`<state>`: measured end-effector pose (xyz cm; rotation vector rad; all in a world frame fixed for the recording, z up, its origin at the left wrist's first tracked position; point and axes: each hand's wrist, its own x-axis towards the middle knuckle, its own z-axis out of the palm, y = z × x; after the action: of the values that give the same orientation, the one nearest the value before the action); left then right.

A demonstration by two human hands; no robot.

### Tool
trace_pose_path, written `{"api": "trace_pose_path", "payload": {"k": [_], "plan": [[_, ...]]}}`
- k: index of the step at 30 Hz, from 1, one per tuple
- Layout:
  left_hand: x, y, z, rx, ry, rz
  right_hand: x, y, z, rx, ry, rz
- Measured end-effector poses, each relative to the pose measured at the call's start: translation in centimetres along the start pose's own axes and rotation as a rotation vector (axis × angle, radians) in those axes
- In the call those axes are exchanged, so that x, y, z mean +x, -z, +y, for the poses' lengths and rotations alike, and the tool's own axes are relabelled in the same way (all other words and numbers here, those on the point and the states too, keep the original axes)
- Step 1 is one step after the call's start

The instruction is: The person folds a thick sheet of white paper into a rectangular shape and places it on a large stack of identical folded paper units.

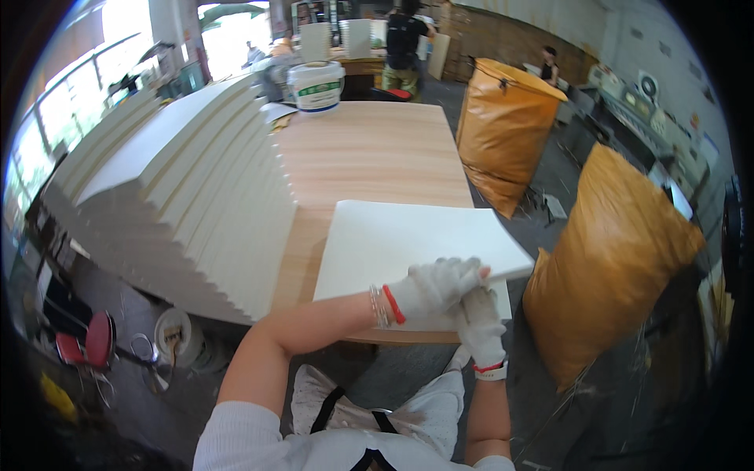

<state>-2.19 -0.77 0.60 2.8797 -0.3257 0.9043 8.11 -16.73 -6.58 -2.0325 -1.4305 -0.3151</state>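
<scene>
A white flat board (408, 239) lies on the wooden table (369, 157), near its front edge. My left hand (436, 286), in a white glove, reaches across my body and rests on the board's near right corner. My right hand (481, 322), also gloved, sits just below it at the same corner, fingers against the board's edge. Both hands appear closed on that corner, which looks slightly lifted.
A long fanned stack of white boards (181, 188) fills the table's left side. A white bucket (316, 85) stands at the far end. Two large orange sacks (506, 129) (620, 259) stand to the right. People stand in the background. Red stools (86, 341) sit lower left.
</scene>
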Motion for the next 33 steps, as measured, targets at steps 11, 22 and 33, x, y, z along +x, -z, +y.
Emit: {"api": "trace_pose_path", "payload": {"k": [11,22,33], "plan": [[-8.2,15.9,-5.4,-0.485,0.457,0.974,3.7,-9.9,-16.8,0.185,0.567,0.02],[-7.9,21.0,-9.1,-0.633,0.504,1.177,3.4,-9.7,-17.2,0.151,0.571,-0.083],[4.4,26.3,1.0,0.306,-0.146,1.138,16.1,-5.4,-19.7,1.481,0.259,0.084]]}}
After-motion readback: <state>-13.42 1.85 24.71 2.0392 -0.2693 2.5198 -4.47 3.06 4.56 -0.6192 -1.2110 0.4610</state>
